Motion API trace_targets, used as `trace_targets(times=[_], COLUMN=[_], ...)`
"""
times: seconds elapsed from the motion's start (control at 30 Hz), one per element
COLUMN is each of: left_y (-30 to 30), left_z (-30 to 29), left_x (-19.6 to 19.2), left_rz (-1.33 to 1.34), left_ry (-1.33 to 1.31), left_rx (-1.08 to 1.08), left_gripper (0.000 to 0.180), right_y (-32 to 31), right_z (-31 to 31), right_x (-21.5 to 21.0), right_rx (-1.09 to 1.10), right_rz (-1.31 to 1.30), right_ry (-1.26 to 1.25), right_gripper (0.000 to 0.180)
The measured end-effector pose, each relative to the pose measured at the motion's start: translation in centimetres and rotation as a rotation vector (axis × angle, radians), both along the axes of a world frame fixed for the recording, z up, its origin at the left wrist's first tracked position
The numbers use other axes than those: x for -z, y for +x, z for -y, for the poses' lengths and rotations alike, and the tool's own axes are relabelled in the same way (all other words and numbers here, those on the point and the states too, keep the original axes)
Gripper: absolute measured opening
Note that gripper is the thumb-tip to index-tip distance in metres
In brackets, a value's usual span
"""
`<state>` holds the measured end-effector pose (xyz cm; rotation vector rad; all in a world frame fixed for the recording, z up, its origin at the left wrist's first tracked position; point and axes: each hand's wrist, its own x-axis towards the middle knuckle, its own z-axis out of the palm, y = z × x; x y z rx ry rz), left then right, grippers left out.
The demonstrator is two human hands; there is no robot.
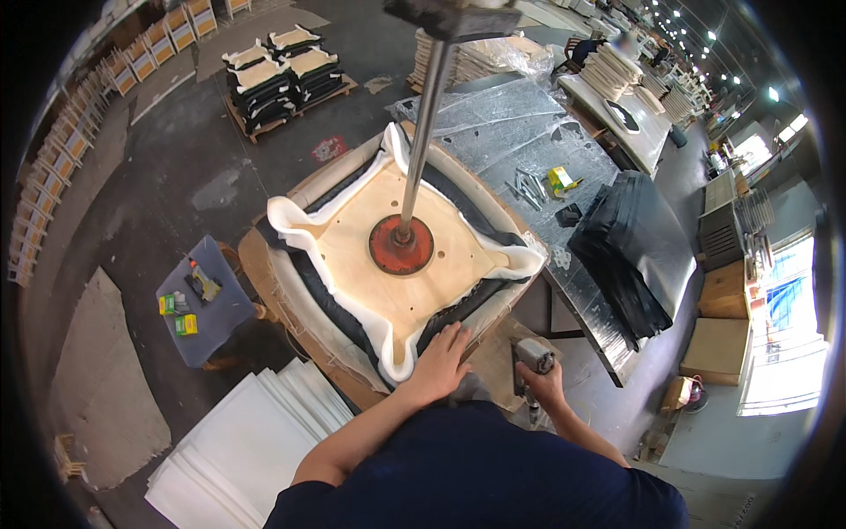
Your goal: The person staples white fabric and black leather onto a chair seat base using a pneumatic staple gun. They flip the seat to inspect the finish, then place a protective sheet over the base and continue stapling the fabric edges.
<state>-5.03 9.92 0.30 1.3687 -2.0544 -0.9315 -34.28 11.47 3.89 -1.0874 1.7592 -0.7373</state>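
Observation:
In front of me a square plywood seat panel (352,238) lies face down, white foam (324,280) folded up around its edges and bulging at the corners. Black cover material (339,304) runs outside the foam. A red round disc (388,256) on a metal rod (426,115) presses on the middle of the panel. My left hand (438,366) rests on the near edge by the near corner, fingers stretched over the black material. To the right of the seat, my right hand (548,386) grips a staple gun (534,354), held apart from the panel.
On the right, a table (493,123) carries a stack of black covers (639,247), loose staple strips (529,189) and a yellow-green box (561,181). White foam sheets (238,441) are stacked at the near left. A stool (211,326) holds another staple gun (204,284) and small boxes.

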Motion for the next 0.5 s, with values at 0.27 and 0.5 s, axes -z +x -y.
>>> trace_targets(times=[0.27,0.5], left_y=[0.2,-8.8], left_z=[-0.5,7.0], left_x=[-0.9,-2.6], left_rz=[0.035,0.065], left_ry=[0.166,-0.045], left_rx=[-0.216,-0.599], left_gripper=[0.062,0.052], right_y=[-9.2,-20.9], right_z=[7.4,22.5], right_x=[3.9,11.4], right_rx=[0.284,0.297], right_rz=[0.123,0.136], right_ry=[0.045,-0.023], right_gripper=[0.025,0.023])
